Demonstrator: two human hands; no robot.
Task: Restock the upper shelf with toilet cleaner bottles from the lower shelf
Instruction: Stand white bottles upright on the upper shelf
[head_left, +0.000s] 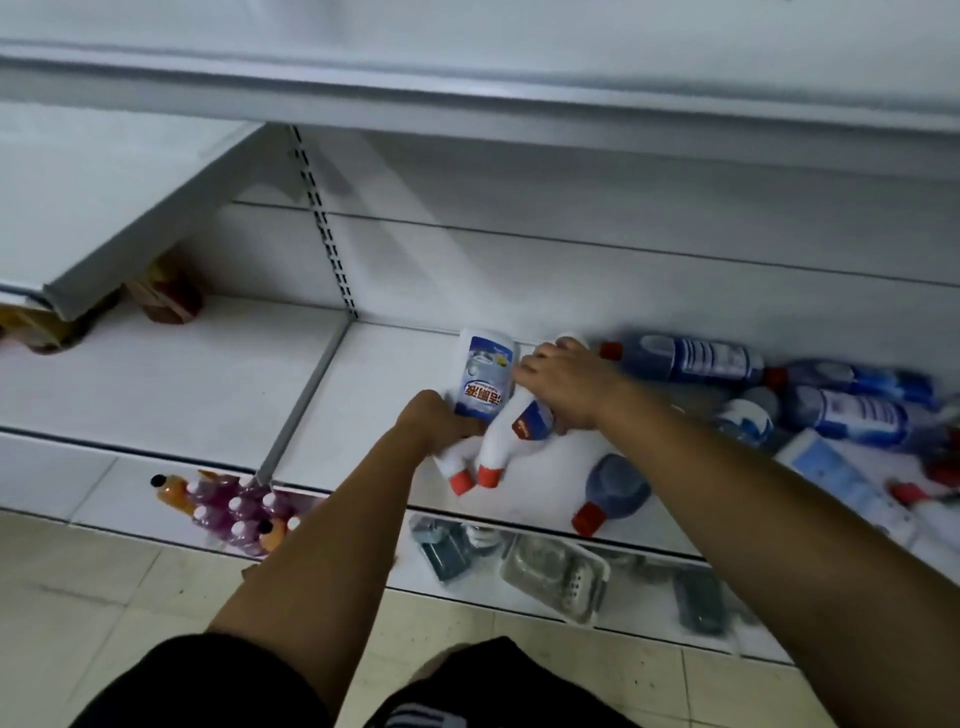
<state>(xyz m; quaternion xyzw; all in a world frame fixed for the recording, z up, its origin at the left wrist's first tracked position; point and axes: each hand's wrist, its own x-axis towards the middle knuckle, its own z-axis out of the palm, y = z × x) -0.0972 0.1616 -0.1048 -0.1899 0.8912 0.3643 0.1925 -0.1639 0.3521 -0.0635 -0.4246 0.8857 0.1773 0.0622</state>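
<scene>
Two white toilet cleaner bottles with red caps lie on the lower shelf (363, 441), caps pointing toward me. My left hand (439, 418) grips the left white bottle (483, 376) near its neck. My right hand (563, 387) grips the right white bottle (506, 441) around its body. A blue bottle with a red cap (615, 486) lies just right of them near the shelf's front edge. Several more blue bottles (691, 358) and a white one (841, 480) lie scattered at the right. The upper shelf (467, 98) runs across the top, its surface bare where visible.
A slotted upright (324, 223) divides the shelf bays. Brown jars (166, 296) sit at the back left under a tilted shelf board (119, 208). Below are a pack of purple bottles (234, 512) and packaged goods (556, 571). Tiled floor (104, 597) lies in front.
</scene>
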